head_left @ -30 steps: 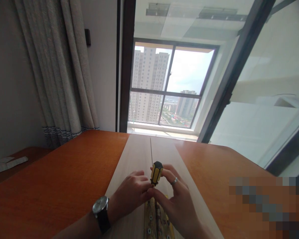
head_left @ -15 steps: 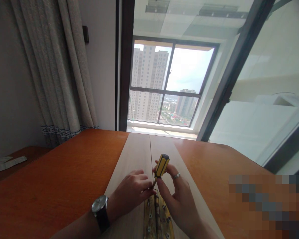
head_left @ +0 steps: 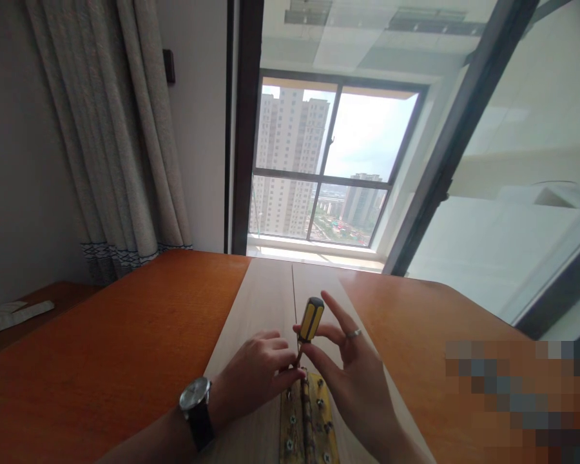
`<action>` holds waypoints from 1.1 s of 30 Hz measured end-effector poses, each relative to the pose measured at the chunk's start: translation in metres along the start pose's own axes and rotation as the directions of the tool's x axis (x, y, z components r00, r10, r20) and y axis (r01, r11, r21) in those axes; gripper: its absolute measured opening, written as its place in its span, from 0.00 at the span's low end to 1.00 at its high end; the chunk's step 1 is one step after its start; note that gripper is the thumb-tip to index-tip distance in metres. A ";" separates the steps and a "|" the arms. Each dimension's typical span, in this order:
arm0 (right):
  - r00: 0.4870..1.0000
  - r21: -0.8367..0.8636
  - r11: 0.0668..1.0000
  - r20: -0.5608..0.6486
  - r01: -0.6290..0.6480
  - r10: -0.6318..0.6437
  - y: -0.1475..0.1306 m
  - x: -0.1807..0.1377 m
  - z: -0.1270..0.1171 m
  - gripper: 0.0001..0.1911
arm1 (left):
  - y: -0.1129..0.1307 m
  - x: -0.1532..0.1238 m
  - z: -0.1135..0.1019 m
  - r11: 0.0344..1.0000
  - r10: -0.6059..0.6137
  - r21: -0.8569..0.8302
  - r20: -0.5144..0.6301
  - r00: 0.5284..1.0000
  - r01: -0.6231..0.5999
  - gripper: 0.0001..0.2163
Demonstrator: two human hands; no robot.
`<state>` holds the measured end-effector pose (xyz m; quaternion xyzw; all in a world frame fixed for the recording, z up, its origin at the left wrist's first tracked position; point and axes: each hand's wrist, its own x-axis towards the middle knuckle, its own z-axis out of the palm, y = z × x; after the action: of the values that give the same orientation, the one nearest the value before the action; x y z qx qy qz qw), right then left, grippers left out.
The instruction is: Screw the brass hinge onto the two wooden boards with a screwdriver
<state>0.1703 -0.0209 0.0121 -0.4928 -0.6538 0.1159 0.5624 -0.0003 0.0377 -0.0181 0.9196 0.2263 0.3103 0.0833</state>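
Note:
A yellow-and-black screwdriver (head_left: pixel 312 319) stands tilted, handle up, its shaft pointing down to the far end of a brass-coloured hinge (head_left: pixel 290 430). My right hand (head_left: pixel 355 377) grips its handle low between thumb and fingers, with another finger raised and apart. At the screwdriver's tip, my left hand (head_left: pixel 258 367) has thumb and forefinger pinched together; what lies between them is hidden. Several screws dot both leaves of the hinge, which spans the seam between two pale wooden boards (head_left: pixel 265 290). Part of the right leaf shows beside my right hand.
The boards lie on an orange-brown wooden table (head_left: pixel 164 322). A grey curtain (head_left: pixel 111 129) hangs at the left, and pale strips (head_left: pixel 17 317) lie on a surface at the far left. Dark-framed glass (head_left: pixel 502 225) stands beyond the table.
My right hand's fingers have shifted on the screwdriver, one finger lifting away from it. The handle has moved slightly left. My left hand stays almost still.

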 end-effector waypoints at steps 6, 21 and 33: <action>0.997 0.009 0.998 0.051 0.061 -0.061 -0.003 -0.001 0.000 0.15 | -0.001 0.000 0.000 0.999 0.000 0.032 0.014 1.000 -0.001 0.14; 0.962 -0.197 0.950 -0.081 0.241 -0.260 -0.001 0.000 -0.004 0.20 | -0.005 0.000 0.006 0.996 -0.016 0.091 0.072 0.997 0.009 0.14; 0.950 -0.204 0.933 -0.036 0.297 -0.311 -0.002 0.000 -0.004 0.14 | -0.008 0.000 0.011 0.993 0.011 0.121 0.082 0.997 -0.020 0.10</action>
<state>0.1730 -0.0234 0.0151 -0.4424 -0.7110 -0.0542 0.5439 0.0037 0.0448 -0.0288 0.9365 0.2340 0.2590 0.0340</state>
